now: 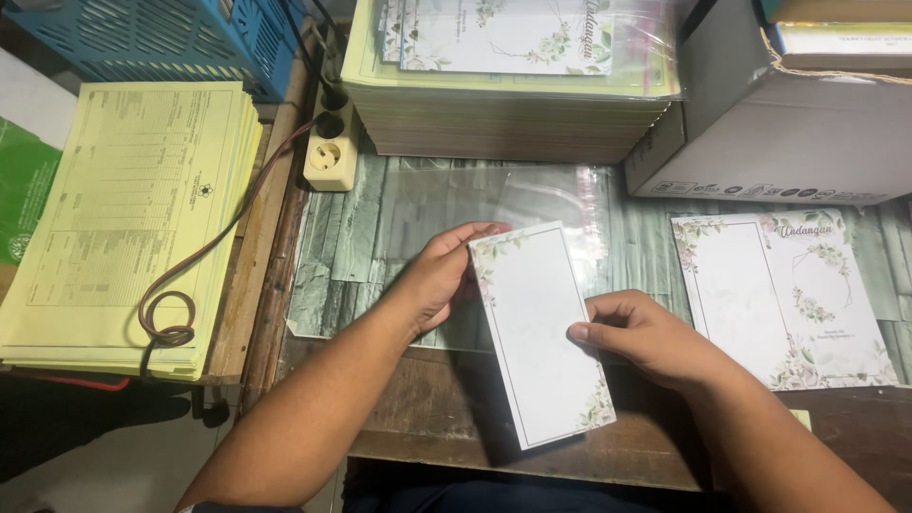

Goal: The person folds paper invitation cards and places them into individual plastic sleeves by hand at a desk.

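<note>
Head view: the person is holding a folded floral-bordered card (541, 332) over the near middle of the wooden table (427, 399). The card's long axis is running from the far side toward the near side, leaning slightly to the right at its near end. The left hand (442, 280) is gripping the card's far left corner, thumb and fingers pinching the edge from the left, with the fingers curling behind it. The right hand (641, 337) is coming in from the right at the card's middle, its fingers curled together and the thumb tip pressing on the right edge. Both hands are touching the card, the left at its far end and the right beside its centre, so the card lies between them.

A clear plastic sleeve (532, 204) is lying flat just beyond the card's far end, its length running left to right; whether the left fingers are also catching the sleeve cannot be told. To the right an unfolded floral card (784, 299) is resting flat, apart from the right hand. At the far side a tall stack of cards (513, 104) is sitting beside a cardboard box (760, 123). Far left, a pile of yellow forms (123, 218) is lying with a brown cable (190, 275) looping over it toward a power strip (328, 152).
</note>
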